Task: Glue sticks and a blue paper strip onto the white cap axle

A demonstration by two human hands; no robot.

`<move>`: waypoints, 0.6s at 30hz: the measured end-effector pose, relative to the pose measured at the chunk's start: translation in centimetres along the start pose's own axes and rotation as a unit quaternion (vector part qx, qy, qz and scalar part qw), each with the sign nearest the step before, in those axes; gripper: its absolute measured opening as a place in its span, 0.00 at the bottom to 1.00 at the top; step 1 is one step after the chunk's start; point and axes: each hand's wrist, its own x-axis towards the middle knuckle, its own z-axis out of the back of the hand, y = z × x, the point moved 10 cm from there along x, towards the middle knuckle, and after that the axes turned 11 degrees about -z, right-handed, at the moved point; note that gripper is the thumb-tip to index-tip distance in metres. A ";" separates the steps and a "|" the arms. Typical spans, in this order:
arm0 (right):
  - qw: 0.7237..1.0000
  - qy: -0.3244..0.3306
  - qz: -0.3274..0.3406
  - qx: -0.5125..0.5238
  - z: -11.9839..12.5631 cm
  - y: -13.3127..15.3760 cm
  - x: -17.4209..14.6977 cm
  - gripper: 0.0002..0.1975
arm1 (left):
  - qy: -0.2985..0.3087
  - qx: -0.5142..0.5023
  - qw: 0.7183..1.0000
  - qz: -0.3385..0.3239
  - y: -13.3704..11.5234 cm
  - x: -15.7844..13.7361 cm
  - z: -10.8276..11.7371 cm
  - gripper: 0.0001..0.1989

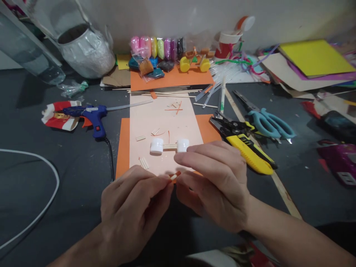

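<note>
My left hand [135, 207] and my right hand [218, 181] meet at the front edge of the pale paper. Between their fingertips is a short pale stick piece [174, 177] with an orange strip against it. The left fingers pinch one end; the right thumb and index finger close at the orange end. Just beyond lies a piece made of two white cap-like cylinders [157, 146] joined by thin sticks [170, 146]. Short cut sticks [144, 163] lie in small groups to its left. My right fingertips partly cover the right white cylinder.
A blue glue gun [96, 115] rests on the left, its cord running forward. On the right are a yellow cutter [250, 154], black-handled pliers [233, 126] and blue scissors [269, 122]. Bagged clay [155, 48] and a yellow-wheeled model [194, 63] stand at the back.
</note>
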 end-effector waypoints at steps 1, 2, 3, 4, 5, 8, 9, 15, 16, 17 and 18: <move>1.000 0.001 -0.003 0.003 0.0 -0.1 0.0 0.10 | -0.001 -0.001 1.000 0.004 0.0 0.0 0.0 0.03; 1.000 0.006 -0.008 0.005 -0.2 -0.1 0.0 0.11 | -0.001 -0.002 1.000 0.006 0.1 0.0 0.0 0.02; 1.000 0.010 -0.011 0.010 -0.3 -0.1 0.0 0.11 | 0.001 -0.003 1.000 0.007 0.1 0.1 0.0 0.02; 1.000 0.009 -0.013 0.015 -0.4 -0.1 0.0 0.11 | 0.004 -0.006 1.000 0.009 0.1 0.1 -0.1 0.02; 1.000 0.006 -0.013 0.020 -0.4 0.0 0.0 0.10 | 0.009 -0.010 1.000 0.011 0.2 0.0 -0.2 0.02; 1.000 -0.013 -0.002 0.021 -0.3 0.5 -0.1 0.08 | 0.017 -0.037 0.999 0.033 0.7 -0.3 -0.5 0.04; 1.000 -0.016 0.001 0.015 -0.2 0.5 0.0 0.08 | 0.015 -0.050 0.998 0.047 1.0 -0.5 -0.6 0.05; 0.999 0.011 -0.034 0.011 0.2 -0.9 0.4 0.06 | -0.079 -0.150 0.976 0.137 3.0 -1.8 -0.1 0.07; 0.999 0.027 -0.029 0.020 0.0 -1.0 0.4 0.05 | -0.086 -0.154 0.974 0.145 3.2 -1.9 -0.1 0.07; 0.998 0.046 -0.025 0.029 -0.3 -1.0 0.4 0.05 | -0.088 -0.153 0.973 0.149 3.3 -1.9 -0.1 0.07; 0.997 0.064 -0.024 0.035 -0.6 -1.1 0.4 0.05 | -0.090 -0.152 0.973 0.149 3.3 -1.8 -0.1 0.06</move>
